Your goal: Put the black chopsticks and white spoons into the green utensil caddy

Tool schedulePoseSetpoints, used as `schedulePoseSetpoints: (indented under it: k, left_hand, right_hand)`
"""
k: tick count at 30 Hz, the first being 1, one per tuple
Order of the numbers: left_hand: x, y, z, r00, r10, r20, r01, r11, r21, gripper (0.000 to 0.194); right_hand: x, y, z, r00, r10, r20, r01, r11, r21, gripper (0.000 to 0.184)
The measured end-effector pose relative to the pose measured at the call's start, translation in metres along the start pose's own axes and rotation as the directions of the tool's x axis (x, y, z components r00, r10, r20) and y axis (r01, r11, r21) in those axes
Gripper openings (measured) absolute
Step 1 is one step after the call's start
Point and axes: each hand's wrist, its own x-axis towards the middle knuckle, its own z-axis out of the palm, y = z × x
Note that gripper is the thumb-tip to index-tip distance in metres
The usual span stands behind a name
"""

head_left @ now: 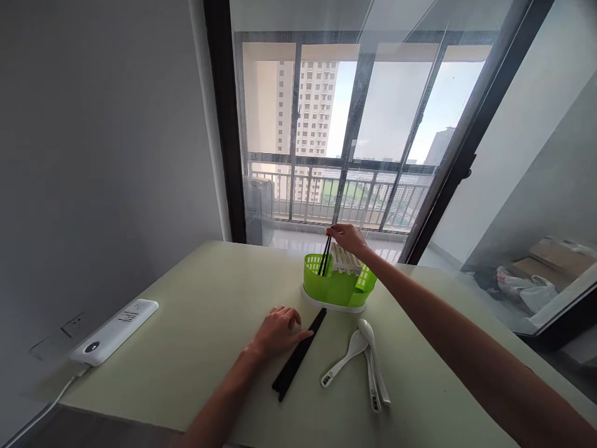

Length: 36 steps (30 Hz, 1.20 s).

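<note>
At the lower left of the frame we see a white power strip (125, 325). Near bottom centre, our left hand (276, 331) is loosely curled, gripping nothing, its thumb seemingly touching the flat-lying black chopsticks (298, 361); a sideways nudge could scatter them. In the centre, our right hand (349, 239) pinches the tops of the upright chopsticks (325, 256), set into the left side of the green utensil caddy (332, 290); tugging sideways might tip it. White serving spoons (367, 331) overlap below, right of centre.
</note>
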Motion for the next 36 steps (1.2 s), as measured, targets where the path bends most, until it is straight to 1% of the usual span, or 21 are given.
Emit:
schedulePoseSetpoints:
  k: [5,10,13,15,17,19,21,24,26,28,31,33,36]
  left_hand:
    - [0.0,-0.003,0.001,1.0,0.025,0.003,-0.025,1.0,-0.004,0.041]
    - [0.0,-0.006,0.003,1.0,0.026,0.009,-0.026,1.0,0.0,0.041]
    - [0.0,-0.006,0.003,1.0,0.022,0.008,-0.022,1.0,-0.001,0.043]
    - [0.0,-0.006,0.002,1.0,0.018,0.015,-0.018,1.0,-0.005,0.042]
    - [0.0,-0.005,0.001,1.0,0.012,0.028,-0.011,1.0,-0.008,0.041]
    - [0.001,-0.003,0.0,0.999,0.007,0.038,-0.006,1.0,-0.011,0.039]
    - [0.001,-0.001,-0.002,0.999,0.007,0.046,-0.006,1.0,-0.015,0.038]
    - [0.001,-0.001,-0.006,0.998,0.002,0.068,0.0,1.0,-0.03,0.036]
    - [0.001,-0.004,-0.012,0.996,-0.032,0.087,0.037,0.998,-0.059,0.035]
    - [0.001,-0.008,-0.022,0.989,-0.108,0.103,0.117,0.989,-0.089,0.037]
    - [0.001,-0.01,-0.036,0.965,-0.214,0.151,0.229,0.969,-0.088,0.036]
    - [0.0,-0.005,-0.041,0.955,-0.234,0.182,0.248,0.967,-0.057,0.036]
    - [-0.004,0.01,-0.038,0.952,-0.229,0.204,0.235,0.972,-0.008,0.043]
  right_hand:
    - [0.009,0.001,-0.001,0.998,0.054,0.013,-0.053,0.998,-0.028,0.029]
    - [0.013,0.001,0.001,0.998,0.056,-0.021,-0.057,0.998,-0.032,0.03]
    - [0.014,-0.002,0.003,0.997,0.039,-0.073,-0.04,0.999,-0.016,0.029]
    - [0.011,-0.006,0.004,0.99,0.016,-0.137,-0.015,1.0,0.006,0.03]
    - [0.003,-0.013,0.004,0.975,-0.03,-0.22,0.037,0.999,0.028,0.033]
    - [-0.012,-0.023,0.003,0.951,-0.106,-0.291,0.124,0.991,0.042,0.036]
    - [-0.033,-0.036,0.001,0.921,-0.202,-0.334,0.232,0.971,0.052,0.035]
    - [-0.075,-0.058,-0.003,0.873,-0.316,-0.372,0.363,0.93,0.06,0.034]
    - [-0.104,-0.071,-0.009,0.84,-0.387,-0.38,0.45,0.888,0.09,0.031]
    - [-0.131,-0.078,-0.017,0.823,-0.448,-0.35,0.509,0.854,0.104,0.026]
    - [-0.159,-0.08,-0.032,0.811,-0.528,-0.253,0.557,0.828,0.057,0.022]
    - [-0.17,-0.076,-0.039,0.8,-0.568,-0.19,0.582,0.813,0.02,0.021]
    - [-0.178,-0.068,-0.045,0.797,-0.588,-0.141,0.593,0.805,-0.008,0.02]
